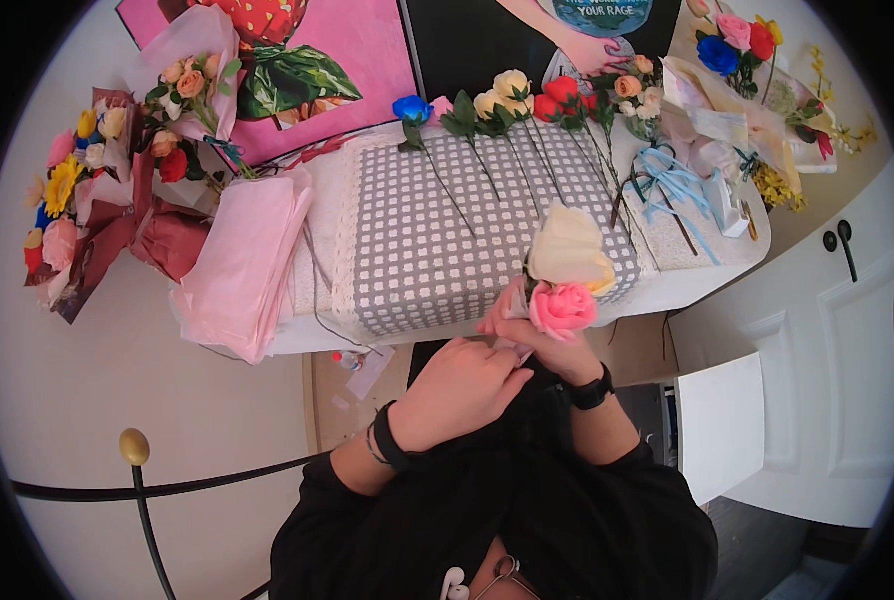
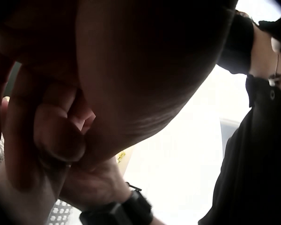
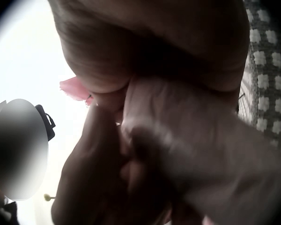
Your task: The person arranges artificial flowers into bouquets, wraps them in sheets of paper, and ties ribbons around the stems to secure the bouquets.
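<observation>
Upright in my right hand [image 1: 557, 352] is a small bunch, a cream flower [image 1: 567, 247] above a pink rose [image 1: 564, 310], with pale pink wrapping [image 1: 508, 300] around its lower part. My left hand [image 1: 464, 392] meets the right one at the base, its fingers and thumb pinching the wrapping there. In the left wrist view the left hand [image 2: 61, 126] is dark, thumb and fingers close together. The right wrist view has both hands overlapping and a pink petal [image 3: 76, 89] beyond; the stems are hidden.
A checked cloth [image 1: 407, 230] on the table bears a row of single flowers. Stacked pink paper [image 1: 247, 265] lies at the left, beside wrapped bouquets [image 1: 67, 200]. Light blue ribbon [image 1: 667, 180] and scissors lie at the right, near more bouquets [image 1: 737, 110].
</observation>
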`<state>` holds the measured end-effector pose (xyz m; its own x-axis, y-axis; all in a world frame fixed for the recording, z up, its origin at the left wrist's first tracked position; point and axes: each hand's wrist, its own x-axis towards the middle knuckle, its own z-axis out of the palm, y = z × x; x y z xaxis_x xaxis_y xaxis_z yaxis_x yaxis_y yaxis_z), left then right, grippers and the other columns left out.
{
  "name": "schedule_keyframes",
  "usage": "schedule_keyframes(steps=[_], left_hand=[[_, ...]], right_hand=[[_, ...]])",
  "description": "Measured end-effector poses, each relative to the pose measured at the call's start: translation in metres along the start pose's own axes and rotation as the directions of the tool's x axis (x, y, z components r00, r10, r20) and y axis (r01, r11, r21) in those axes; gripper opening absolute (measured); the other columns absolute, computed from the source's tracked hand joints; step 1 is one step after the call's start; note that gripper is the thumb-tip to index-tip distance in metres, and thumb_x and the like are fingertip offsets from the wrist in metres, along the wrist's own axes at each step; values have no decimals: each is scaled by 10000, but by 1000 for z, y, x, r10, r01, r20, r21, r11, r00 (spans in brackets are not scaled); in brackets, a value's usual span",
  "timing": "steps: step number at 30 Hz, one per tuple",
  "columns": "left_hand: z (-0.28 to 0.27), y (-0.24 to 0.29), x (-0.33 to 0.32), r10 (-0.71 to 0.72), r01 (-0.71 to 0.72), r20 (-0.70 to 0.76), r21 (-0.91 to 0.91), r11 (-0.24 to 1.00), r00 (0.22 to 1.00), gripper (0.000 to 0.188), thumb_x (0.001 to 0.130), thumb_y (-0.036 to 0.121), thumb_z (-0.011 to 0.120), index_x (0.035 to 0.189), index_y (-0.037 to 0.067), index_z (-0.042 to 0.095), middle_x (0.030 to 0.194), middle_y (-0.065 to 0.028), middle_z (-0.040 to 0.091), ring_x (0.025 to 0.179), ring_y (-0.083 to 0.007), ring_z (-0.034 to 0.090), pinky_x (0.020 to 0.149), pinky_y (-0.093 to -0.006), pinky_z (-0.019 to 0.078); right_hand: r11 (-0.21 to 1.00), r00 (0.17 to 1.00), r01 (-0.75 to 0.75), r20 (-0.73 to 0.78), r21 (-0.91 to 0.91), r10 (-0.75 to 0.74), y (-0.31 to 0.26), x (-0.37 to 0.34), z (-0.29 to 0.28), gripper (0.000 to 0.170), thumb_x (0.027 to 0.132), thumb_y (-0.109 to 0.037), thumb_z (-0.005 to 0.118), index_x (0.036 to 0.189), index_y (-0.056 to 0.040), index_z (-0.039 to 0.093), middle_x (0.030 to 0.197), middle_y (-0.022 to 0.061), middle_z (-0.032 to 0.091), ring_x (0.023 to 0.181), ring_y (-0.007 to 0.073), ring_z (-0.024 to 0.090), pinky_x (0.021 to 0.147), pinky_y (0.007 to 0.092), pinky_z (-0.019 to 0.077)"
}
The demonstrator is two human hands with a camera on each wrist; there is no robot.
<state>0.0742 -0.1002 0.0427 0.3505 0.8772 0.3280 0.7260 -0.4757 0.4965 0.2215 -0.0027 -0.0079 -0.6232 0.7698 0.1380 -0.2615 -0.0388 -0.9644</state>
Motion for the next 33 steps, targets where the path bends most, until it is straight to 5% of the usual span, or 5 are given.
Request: schedule_keyframes(steps=[15,18,24,28,33], left_hand=[[-21,-28,-1,30,64,269,-336,940,963,111,846,161,679,881,61,647,685,-97,601,632,-251,632,565,-356,474],[-4,-30,0,179,-182,-39,-281,942,983,102,839,128,667,883,47,626,797,-126,610,748,-281,633,624,-370,487],[17,-11,-3,3,30,-150,217,976,989,128,802,86,674,866,8,595,794,-129,607,737,-300,606,682,-409,490],[19,0,1,-5,27,-72,310,950,997,133,781,80,684,856,14,597,758,-117,610,735,-293,611,697,-403,489],[8,-2,5,-23,22,-27,-37,999,999,150,826,131,685,901,21,617,693,-97,614,666,-280,624,633,-399,484]], right_hand=[[905,820,59,496,421,-284,7,4,-20,198,860,-229,627,869,-31,609,1070,155,578,1170,341,557,1029,452,425],[910,929,-8,339,415,-146,-9,-1,-9,200,785,-10,639,982,-22,608,1030,125,593,1127,308,593,1007,447,471],[992,953,21,-303,128,19,2,-11,28,392,826,4,685,1191,7,542,1023,76,618,930,179,638,834,323,525],[981,907,17,-410,-195,-97,-7,-5,39,344,825,4,673,1154,12,576,973,64,620,851,157,632,767,305,519],[982,943,-116,-294,148,155,-9,1,20,291,833,-15,635,1115,30,582,782,39,595,653,136,585,587,282,473]])
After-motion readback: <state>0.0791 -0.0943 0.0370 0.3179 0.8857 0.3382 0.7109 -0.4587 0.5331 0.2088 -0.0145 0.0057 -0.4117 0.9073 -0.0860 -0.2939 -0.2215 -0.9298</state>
